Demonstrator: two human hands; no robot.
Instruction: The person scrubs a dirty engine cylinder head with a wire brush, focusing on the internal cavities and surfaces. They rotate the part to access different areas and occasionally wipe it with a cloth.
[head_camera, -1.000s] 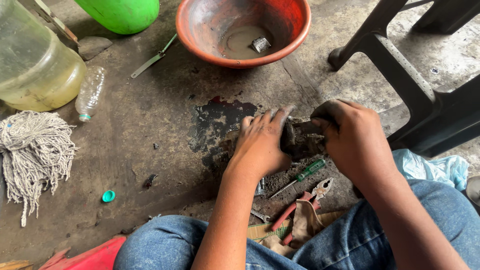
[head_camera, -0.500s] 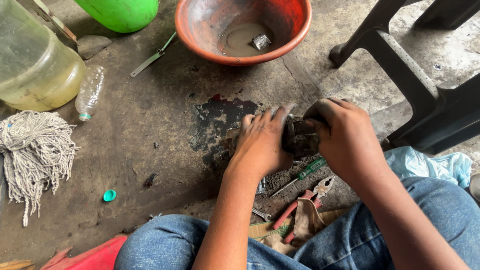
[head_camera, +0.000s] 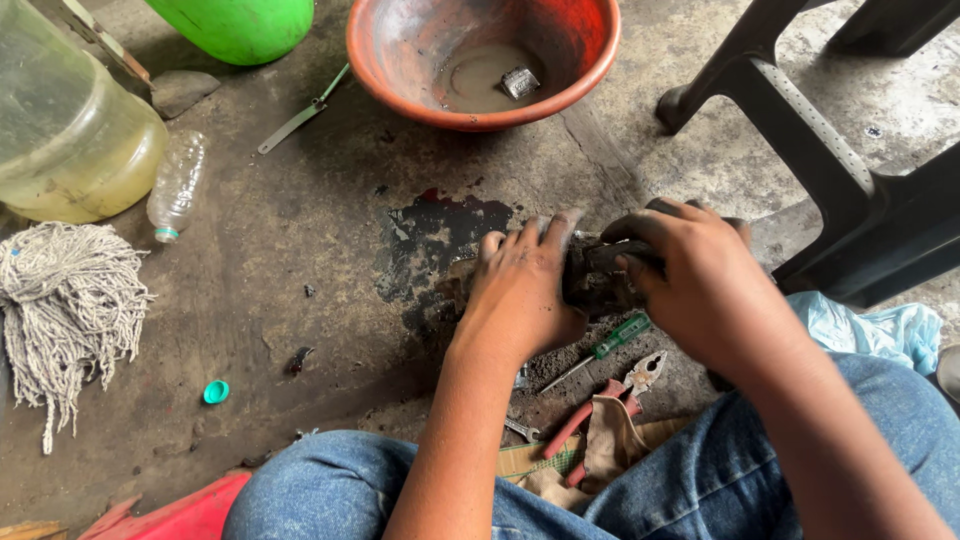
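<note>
Head view: left hand (head_camera: 520, 300) bracing, right hand (head_camera: 700, 290) clamping fingers closed around greasy black metal part (head_camera: 592, 280), below orange-red clay bowl (head_camera: 480, 60), steadying it over floor.

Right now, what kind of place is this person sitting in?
Probably a small repair workshop floor. There are oil stains on the concrete floor, pliers and a screwdriver lying about, and both hands hold a grimy dark part.

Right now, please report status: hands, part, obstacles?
Left hand and right hand both grip the greasy dark part. Screwdriver and pliers lie underneath.
</note>
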